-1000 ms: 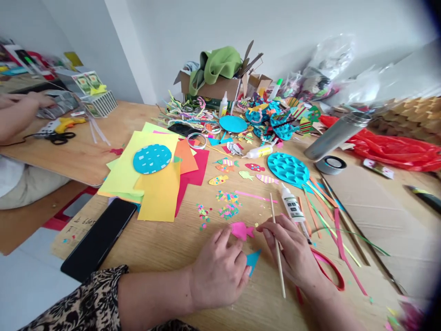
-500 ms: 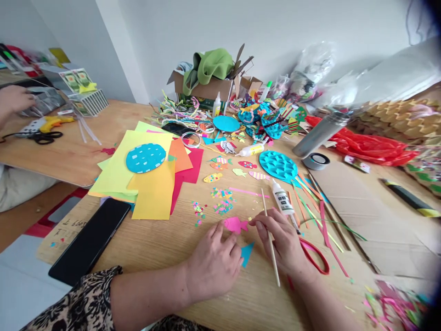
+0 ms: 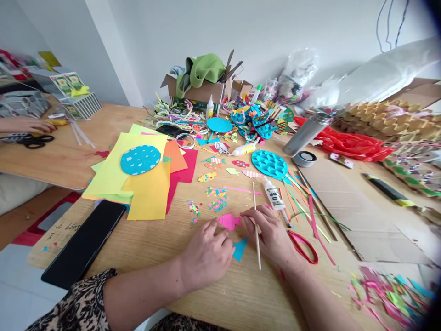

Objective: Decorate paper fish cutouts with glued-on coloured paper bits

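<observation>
Can't tell whether the left hand (image 3: 208,253) actually touches the pink fish (image 3: 229,221) or just sits beside it, and its fingers may be blocking one end of that blue scrap (image 3: 240,249). Right hand (image 3: 270,236) has some fingers tucked out of sight — and the forearm covers part of the red scissors (image 3: 314,254). Patterned sleeve (image 3: 79,303) runs off the bottom, co-worker's hand (image 3: 25,125) is cropped at the left edge. Print on the white glue bottle (image 3: 274,195)? Way too tiny. Paper-strip pile (image 3: 382,294), bottom right — blurry, fading into a dark corner.

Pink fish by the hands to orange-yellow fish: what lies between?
Two patches of colourful paper bits lie between the pink fish and orange-yellow fish, in the head view.
</observation>
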The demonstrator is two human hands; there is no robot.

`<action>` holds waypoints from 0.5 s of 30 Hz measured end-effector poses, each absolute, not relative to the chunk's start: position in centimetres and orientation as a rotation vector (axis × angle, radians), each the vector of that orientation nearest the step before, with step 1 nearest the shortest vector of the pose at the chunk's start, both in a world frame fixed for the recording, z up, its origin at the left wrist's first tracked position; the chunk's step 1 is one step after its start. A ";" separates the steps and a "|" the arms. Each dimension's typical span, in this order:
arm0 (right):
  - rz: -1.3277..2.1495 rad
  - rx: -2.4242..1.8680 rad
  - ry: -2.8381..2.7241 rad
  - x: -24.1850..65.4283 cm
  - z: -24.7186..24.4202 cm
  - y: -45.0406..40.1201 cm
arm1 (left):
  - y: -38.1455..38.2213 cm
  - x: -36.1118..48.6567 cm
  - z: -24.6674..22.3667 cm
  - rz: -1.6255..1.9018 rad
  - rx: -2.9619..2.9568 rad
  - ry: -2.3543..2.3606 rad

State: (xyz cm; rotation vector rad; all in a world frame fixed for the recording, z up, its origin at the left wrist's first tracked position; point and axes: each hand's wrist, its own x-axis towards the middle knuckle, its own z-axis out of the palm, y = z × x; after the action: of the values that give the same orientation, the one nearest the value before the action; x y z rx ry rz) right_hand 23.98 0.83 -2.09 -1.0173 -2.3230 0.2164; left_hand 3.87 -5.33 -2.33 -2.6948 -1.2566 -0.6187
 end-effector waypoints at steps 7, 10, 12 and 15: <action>0.147 -1.099 -2.322 23.4 -3.1 1.0 | -5.1 3.7 -2.6 -0.658 -2.711 -1.250; 0.176 -1.104 -2.329 23.2 -3.3 1.0 | -5.0 3.6 -2.6 -0.661 -2.718 -1.245; 0.201 -1.115 -2.340 23.2 -3.4 1.0 | -5.0 3.6 -2.6 -0.649 -2.728 -1.262; 0.240 -1.116 -2.331 23.0 -3.4 1.0 | -5.1 3.5 -2.4 -0.625 -2.776 -1.288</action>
State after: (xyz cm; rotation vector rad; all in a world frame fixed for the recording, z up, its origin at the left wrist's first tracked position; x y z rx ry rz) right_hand 23.03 0.99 -3.45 -1.1162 -2.3310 0.2396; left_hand 3.48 -5.06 -2.44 -2.7764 -1.2879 -0.6247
